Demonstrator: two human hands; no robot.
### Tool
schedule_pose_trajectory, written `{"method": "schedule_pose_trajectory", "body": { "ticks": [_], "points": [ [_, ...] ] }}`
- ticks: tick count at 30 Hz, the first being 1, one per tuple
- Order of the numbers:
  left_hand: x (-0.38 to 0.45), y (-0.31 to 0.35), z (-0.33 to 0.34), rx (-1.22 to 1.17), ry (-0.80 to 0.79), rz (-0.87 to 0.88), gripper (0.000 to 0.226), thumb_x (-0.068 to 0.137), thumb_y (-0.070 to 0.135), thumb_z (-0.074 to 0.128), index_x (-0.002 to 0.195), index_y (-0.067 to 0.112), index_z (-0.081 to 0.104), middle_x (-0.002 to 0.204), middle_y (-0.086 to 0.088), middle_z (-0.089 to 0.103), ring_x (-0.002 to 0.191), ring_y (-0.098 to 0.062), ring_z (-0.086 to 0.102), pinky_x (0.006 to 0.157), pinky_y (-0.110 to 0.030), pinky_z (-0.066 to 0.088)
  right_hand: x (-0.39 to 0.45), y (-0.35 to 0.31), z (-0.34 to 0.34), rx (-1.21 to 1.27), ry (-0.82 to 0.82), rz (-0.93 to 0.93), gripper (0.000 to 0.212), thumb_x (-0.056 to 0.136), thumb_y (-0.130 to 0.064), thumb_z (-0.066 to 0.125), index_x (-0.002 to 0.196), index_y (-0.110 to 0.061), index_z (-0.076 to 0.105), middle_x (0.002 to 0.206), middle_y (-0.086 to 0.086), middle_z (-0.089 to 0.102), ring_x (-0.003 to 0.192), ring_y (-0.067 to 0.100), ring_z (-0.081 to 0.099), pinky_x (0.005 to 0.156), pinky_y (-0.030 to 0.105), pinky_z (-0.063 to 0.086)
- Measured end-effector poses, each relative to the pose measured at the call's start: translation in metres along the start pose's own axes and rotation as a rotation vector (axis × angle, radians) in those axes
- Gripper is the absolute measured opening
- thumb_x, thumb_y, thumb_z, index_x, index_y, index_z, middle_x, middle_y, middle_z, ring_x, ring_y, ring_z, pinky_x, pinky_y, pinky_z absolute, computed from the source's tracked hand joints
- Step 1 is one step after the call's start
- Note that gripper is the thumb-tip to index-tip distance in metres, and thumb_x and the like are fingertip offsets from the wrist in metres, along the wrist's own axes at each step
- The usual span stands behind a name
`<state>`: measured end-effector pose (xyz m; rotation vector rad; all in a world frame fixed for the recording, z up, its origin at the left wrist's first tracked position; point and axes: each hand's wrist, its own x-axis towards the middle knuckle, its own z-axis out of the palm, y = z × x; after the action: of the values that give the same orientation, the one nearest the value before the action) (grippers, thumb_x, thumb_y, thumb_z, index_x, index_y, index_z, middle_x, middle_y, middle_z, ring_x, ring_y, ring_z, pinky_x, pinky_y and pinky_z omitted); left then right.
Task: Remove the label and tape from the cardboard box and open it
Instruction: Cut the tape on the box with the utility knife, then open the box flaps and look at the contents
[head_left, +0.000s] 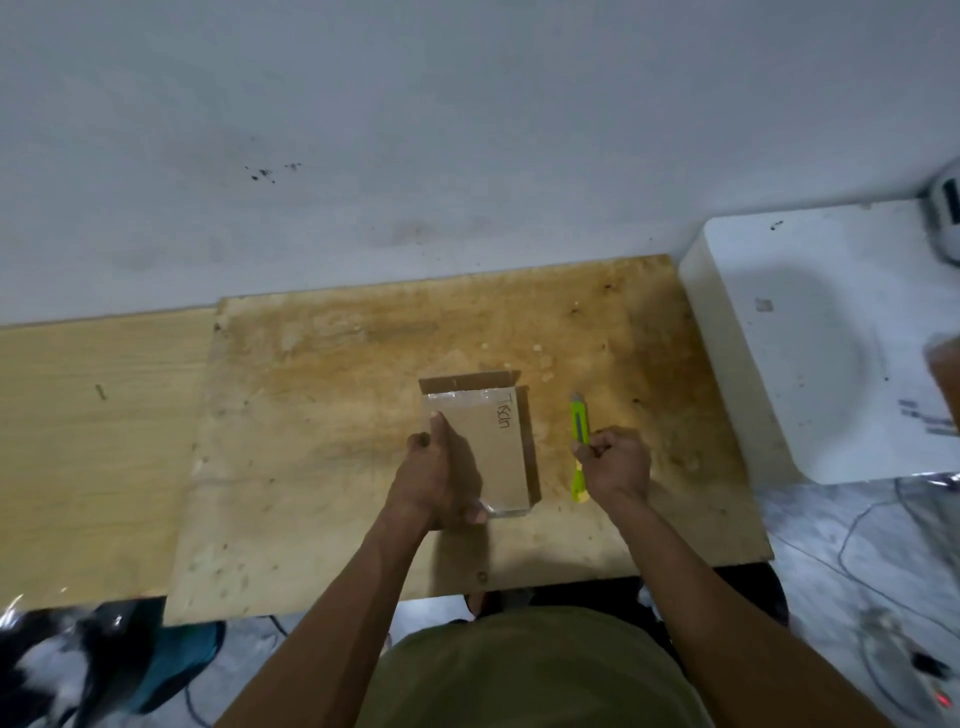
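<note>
A small brown cardboard box (498, 447) lies flat in the middle of the worn plywood board (322, 426), with handwriting on its top face and clear tape across its far and near ends. A flap at its far end stands slightly raised. My left hand (441, 467) grips the box's left side, thumb lying on top and fingers wrapped over the edge. Just right of the box lies a yellow-green utility knife (580, 426). My right hand (618, 462) is curled round the knife's middle, on the board.
A white plastic surface (831, 338) adjoins the board on the right, with a white device (945, 208) at its far corner. A pale wooden table (93, 441) extends left. A white wall stands behind. Cables and bags lie on the floor below.
</note>
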<state>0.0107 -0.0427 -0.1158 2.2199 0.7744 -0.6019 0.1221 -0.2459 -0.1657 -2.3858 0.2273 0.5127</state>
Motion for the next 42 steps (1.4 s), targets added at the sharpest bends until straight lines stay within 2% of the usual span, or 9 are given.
{"method": "schedule_pose_trajectory", "body": {
  "ticks": [8, 13, 18, 21, 29, 34, 36, 39, 42],
  "points": [
    [-0.003, 0.001, -0.004, 0.095, -0.013, 0.024, 0.147, 0.051, 0.036, 0.095, 0.153, 0.015, -0.009, 0.149, -0.018, 0.023, 0.130, -0.036, 0.042, 0.105, -0.044, 0.043, -0.016, 0.004, -0.002, -0.141, 0.125, -0.136, 0.019, 0.086, -0.027, 0.068, 0.074, -0.015, 0.060, 0.085, 0.015, 0.065, 0.082, 0.036, 0.062, 0.062, 0.034, 0.043],
    [0.005, 0.001, -0.012, 0.156, 0.075, 0.062, 0.124, 0.044, 0.080, 0.075, 0.140, 0.018, 0.028, 0.142, -0.010, 0.031, 0.128, -0.038, 0.039, 0.091, -0.045, 0.047, -0.077, -0.023, -0.007, 0.157, -0.017, 0.003, 0.024, 0.087, -0.035, 0.067, 0.105, -0.021, 0.058, 0.095, -0.003, 0.060, 0.081, 0.014, 0.056, 0.066, 0.023, 0.038],
    [0.024, 0.010, -0.031, 0.164, 0.211, 0.138, 0.096, 0.073, 0.048, 0.078, 0.147, 0.023, 0.023, 0.158, -0.009, 0.009, 0.145, -0.038, 0.011, 0.103, -0.058, 0.040, -0.125, -0.026, 0.014, 0.326, -0.264, 0.128, 0.057, 0.076, -0.053, 0.073, 0.118, -0.032, 0.041, 0.101, -0.011, 0.063, 0.090, 0.009, 0.062, 0.065, 0.019, 0.046],
    [0.043, 0.013, -0.042, 0.263, 0.118, 0.194, 0.098, 0.074, 0.048, 0.076, 0.150, 0.026, 0.018, 0.160, -0.005, 0.009, 0.147, -0.033, 0.001, 0.108, -0.061, 0.035, -0.126, -0.026, 0.029, 0.376, -0.295, 0.148, 0.067, 0.071, -0.049, 0.078, 0.121, -0.032, 0.038, 0.109, -0.010, 0.066, 0.099, 0.011, 0.064, 0.068, 0.012, 0.045],
    [0.053, 0.004, -0.049, 0.346, 0.011, 0.156, 0.079, 0.078, 0.063, 0.063, 0.140, 0.021, 0.038, 0.129, -0.015, 0.048, 0.120, -0.035, 0.045, 0.097, -0.052, 0.046, -0.120, -0.027, 0.040, 0.403, -0.226, 0.186, 0.050, 0.079, -0.025, 0.077, 0.121, -0.027, 0.051, 0.106, -0.011, 0.066, 0.083, -0.008, 0.057, 0.079, 0.020, 0.050],
    [0.034, -0.015, -0.042, 0.287, 0.101, 0.065, 0.077, 0.080, 0.069, 0.056, 0.136, 0.019, 0.042, 0.123, -0.014, 0.052, 0.114, -0.036, 0.050, 0.091, -0.049, 0.050, -0.106, -0.032, 0.036, 0.407, -0.154, 0.197, 0.051, 0.079, -0.024, 0.074, 0.123, -0.033, 0.049, 0.106, -0.009, 0.067, 0.089, 0.009, 0.064, 0.086, 0.034, 0.057],
    [0.026, -0.021, -0.038, 0.258, 0.117, 0.017, 0.076, 0.079, 0.072, 0.055, 0.130, 0.018, 0.044, 0.119, -0.013, 0.054, 0.110, -0.034, 0.054, 0.088, -0.049, 0.051, -0.098, -0.035, 0.032, 0.434, -0.144, 0.177, 0.048, 0.081, -0.021, 0.073, 0.119, -0.034, 0.048, 0.100, -0.008, 0.069, 0.083, 0.010, 0.067, 0.075, 0.027, 0.059],
    [0.015, -0.029, -0.030, 0.190, 0.149, -0.024, 0.071, 0.080, 0.071, 0.053, 0.123, 0.015, 0.047, 0.116, -0.014, 0.058, 0.104, -0.035, 0.058, 0.083, -0.046, 0.052, -0.084, -0.039, 0.026, 0.404, -0.135, 0.107, 0.043, 0.084, -0.013, 0.069, 0.117, -0.030, 0.047, 0.094, -0.008, 0.066, 0.079, 0.001, 0.062, 0.060, 0.006, 0.045],
    [0.005, -0.032, -0.021, 0.112, 0.185, -0.074, 0.061, 0.083, 0.065, 0.053, 0.118, 0.015, 0.050, 0.113, -0.014, 0.063, 0.100, -0.036, 0.062, 0.079, -0.041, 0.051, -0.074, -0.038, 0.025, 0.292, -0.142, -0.008, 0.046, 0.087, -0.009, 0.060, 0.128, -0.024, 0.048, 0.101, -0.005, 0.071, 0.092, 0.012, 0.065, 0.075, 0.021, 0.045]
  ]
}}
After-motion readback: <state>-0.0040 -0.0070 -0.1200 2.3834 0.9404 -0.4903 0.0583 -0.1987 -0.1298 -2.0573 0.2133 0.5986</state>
